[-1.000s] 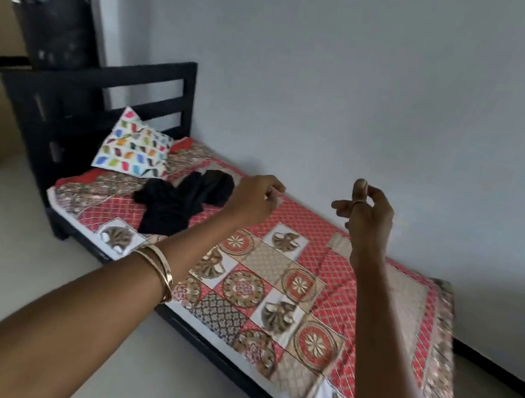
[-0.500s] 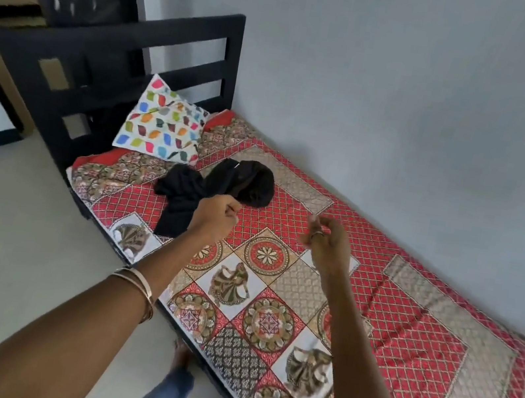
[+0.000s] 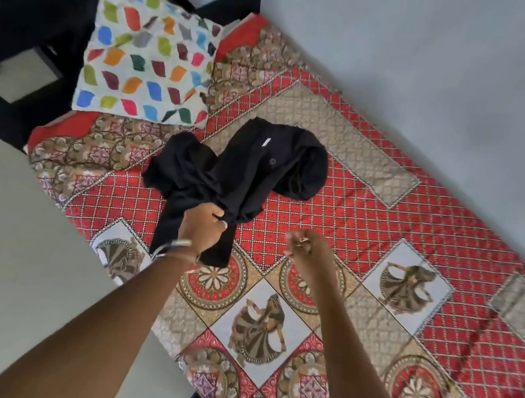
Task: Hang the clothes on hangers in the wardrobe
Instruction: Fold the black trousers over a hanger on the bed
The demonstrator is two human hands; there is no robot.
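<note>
The left hand (image 3: 202, 227) grips the black garment (image 3: 242, 167) near the bed's (image 3: 422, 232) head end; the right hand (image 3: 306, 248), curled and empty, should catch its collar.

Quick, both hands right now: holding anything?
Left hand: grips the black garment on the bed.
Right hand: fingers curled, holding nothing visible.

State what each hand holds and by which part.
The left hand grips the crumpled black cloth garment by a bunched fold at its near end. The right hand holds nothing, its fingers curled.
</note>
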